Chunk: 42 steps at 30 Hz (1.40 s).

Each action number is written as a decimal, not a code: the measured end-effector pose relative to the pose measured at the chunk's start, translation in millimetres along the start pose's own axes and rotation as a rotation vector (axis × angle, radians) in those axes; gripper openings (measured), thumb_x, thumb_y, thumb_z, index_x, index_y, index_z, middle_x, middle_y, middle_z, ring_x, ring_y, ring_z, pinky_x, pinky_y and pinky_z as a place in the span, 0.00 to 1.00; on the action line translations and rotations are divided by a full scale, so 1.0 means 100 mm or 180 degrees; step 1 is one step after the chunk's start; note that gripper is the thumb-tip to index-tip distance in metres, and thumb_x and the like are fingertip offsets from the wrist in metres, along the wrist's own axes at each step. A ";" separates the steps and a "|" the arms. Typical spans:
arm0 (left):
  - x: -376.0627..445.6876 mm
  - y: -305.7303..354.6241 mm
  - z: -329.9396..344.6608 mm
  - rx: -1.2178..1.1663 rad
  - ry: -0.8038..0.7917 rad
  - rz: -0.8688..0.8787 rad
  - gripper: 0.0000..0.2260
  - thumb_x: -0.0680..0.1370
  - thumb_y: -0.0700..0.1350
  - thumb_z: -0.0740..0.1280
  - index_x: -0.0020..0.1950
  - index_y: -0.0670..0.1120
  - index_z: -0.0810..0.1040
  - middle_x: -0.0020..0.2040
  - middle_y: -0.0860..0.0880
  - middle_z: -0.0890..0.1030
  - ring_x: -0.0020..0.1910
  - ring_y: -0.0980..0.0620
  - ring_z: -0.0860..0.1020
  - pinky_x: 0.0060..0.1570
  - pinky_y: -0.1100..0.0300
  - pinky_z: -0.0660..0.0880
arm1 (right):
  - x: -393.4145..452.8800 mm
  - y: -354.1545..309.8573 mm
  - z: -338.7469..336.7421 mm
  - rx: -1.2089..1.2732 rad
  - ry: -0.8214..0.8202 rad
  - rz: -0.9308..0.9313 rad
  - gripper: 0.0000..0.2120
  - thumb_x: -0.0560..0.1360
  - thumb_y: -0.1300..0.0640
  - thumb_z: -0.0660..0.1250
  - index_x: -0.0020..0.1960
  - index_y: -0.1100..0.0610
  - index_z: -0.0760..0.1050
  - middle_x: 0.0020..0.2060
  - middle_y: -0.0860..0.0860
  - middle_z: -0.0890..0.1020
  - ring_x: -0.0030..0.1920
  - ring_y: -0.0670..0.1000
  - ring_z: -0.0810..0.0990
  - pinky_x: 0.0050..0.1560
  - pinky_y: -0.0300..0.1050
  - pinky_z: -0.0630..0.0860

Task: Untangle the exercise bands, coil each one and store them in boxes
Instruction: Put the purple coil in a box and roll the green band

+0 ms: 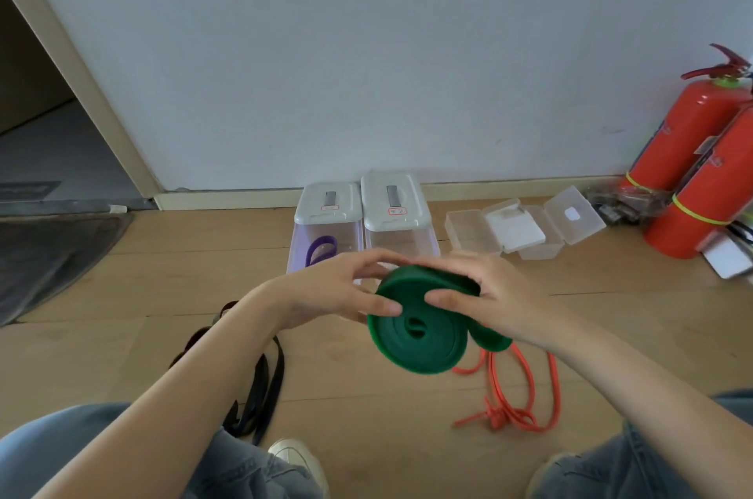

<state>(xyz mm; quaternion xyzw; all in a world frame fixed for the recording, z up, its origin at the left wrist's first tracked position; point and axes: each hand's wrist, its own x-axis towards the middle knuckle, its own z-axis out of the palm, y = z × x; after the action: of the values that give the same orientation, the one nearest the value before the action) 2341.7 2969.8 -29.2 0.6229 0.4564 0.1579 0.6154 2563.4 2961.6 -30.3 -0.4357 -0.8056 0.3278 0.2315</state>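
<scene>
Between both hands, above the wooden floor (122, 356), sits the green band (415, 331), wound into a tight coil. Left hand (338, 291) pinches its left rim, thumb on the face; right hand (485, 295) wraps the top edge, its grip curled round the loose tail. Below lie the black band (265, 388) and orange band (525, 388); the purple band (322, 250) rests in a lidded box (328, 213).
</scene>
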 end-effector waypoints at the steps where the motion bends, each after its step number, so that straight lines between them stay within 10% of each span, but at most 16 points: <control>1: 0.02 0.01 0.04 -0.0043 -0.0037 0.0030 0.18 0.72 0.43 0.72 0.58 0.57 0.74 0.58 0.57 0.78 0.52 0.54 0.81 0.47 0.61 0.78 | 0.00 0.00 0.03 0.0065 -0.0036 -0.0040 0.20 0.70 0.42 0.64 0.61 0.41 0.73 0.50 0.47 0.81 0.50 0.43 0.78 0.51 0.39 0.74; 10: 0.07 -0.05 0.12 -0.0564 0.0552 0.0261 0.14 0.71 0.43 0.72 0.55 0.52 0.78 0.54 0.54 0.81 0.51 0.56 0.81 0.42 0.60 0.79 | 0.04 -0.04 0.00 0.1076 0.0701 0.0024 0.06 0.74 0.56 0.68 0.49 0.51 0.73 0.45 0.46 0.79 0.38 0.37 0.78 0.34 0.27 0.70; 14: 0.10 -0.08 0.14 -0.0940 0.0667 0.0065 0.15 0.71 0.43 0.73 0.57 0.48 0.78 0.54 0.51 0.82 0.51 0.51 0.82 0.41 0.58 0.79 | 0.07 0.01 0.08 0.0504 0.1118 -0.0101 0.02 0.77 0.57 0.65 0.46 0.53 0.73 0.45 0.50 0.77 0.43 0.43 0.77 0.44 0.32 0.72; 19: 0.11 -0.10 0.07 -0.1546 0.0986 -0.0173 0.17 0.73 0.39 0.70 0.61 0.42 0.75 0.56 0.44 0.81 0.48 0.46 0.83 0.40 0.55 0.81 | 0.05 0.17 0.18 -0.0758 0.0230 -0.0191 0.41 0.69 0.34 0.64 0.75 0.47 0.51 0.72 0.43 0.59 0.71 0.41 0.54 0.68 0.34 0.51; 23: 0.13 -0.13 0.15 -0.1733 0.0970 -0.0399 0.18 0.73 0.39 0.70 0.62 0.40 0.74 0.56 0.42 0.80 0.49 0.43 0.82 0.40 0.52 0.81 | -0.02 0.24 0.33 -0.1147 -0.0072 0.0011 0.63 0.58 0.31 0.72 0.73 0.46 0.29 0.74 0.44 0.41 0.75 0.48 0.43 0.73 0.45 0.50; 31: 0.03 -0.20 0.09 -0.1862 0.1109 -0.0501 0.18 0.73 0.44 0.70 0.61 0.41 0.74 0.57 0.43 0.80 0.48 0.44 0.83 0.43 0.50 0.81 | 0.28 0.16 0.43 -0.1261 0.0228 -0.0010 0.62 0.55 0.40 0.78 0.75 0.52 0.42 0.64 0.54 0.62 0.61 0.54 0.70 0.56 0.50 0.74; 34: -0.08 -0.25 0.00 -0.1133 0.1042 -0.0519 0.22 0.72 0.49 0.71 0.64 0.47 0.72 0.58 0.47 0.80 0.51 0.48 0.82 0.53 0.51 0.77 | 0.32 0.18 0.42 -0.1330 0.0045 -0.0169 0.61 0.54 0.40 0.78 0.75 0.51 0.44 0.62 0.52 0.64 0.60 0.53 0.70 0.53 0.47 0.75; 42: -0.06 -0.20 0.12 -0.0900 0.1635 0.0117 0.17 0.74 0.48 0.69 0.62 0.48 0.75 0.50 0.44 0.83 0.45 0.49 0.83 0.36 0.62 0.79 | 0.26 0.17 0.31 -0.1052 -0.0232 -0.0126 0.61 0.56 0.38 0.77 0.76 0.51 0.44 0.68 0.50 0.63 0.66 0.49 0.65 0.61 0.41 0.67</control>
<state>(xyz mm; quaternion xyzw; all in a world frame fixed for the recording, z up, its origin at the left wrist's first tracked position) 2340.3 2954.0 -47.1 0.4788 0.5594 0.3836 0.5574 2539.2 2981.2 -61.4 -0.4397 -0.8649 0.2019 0.1337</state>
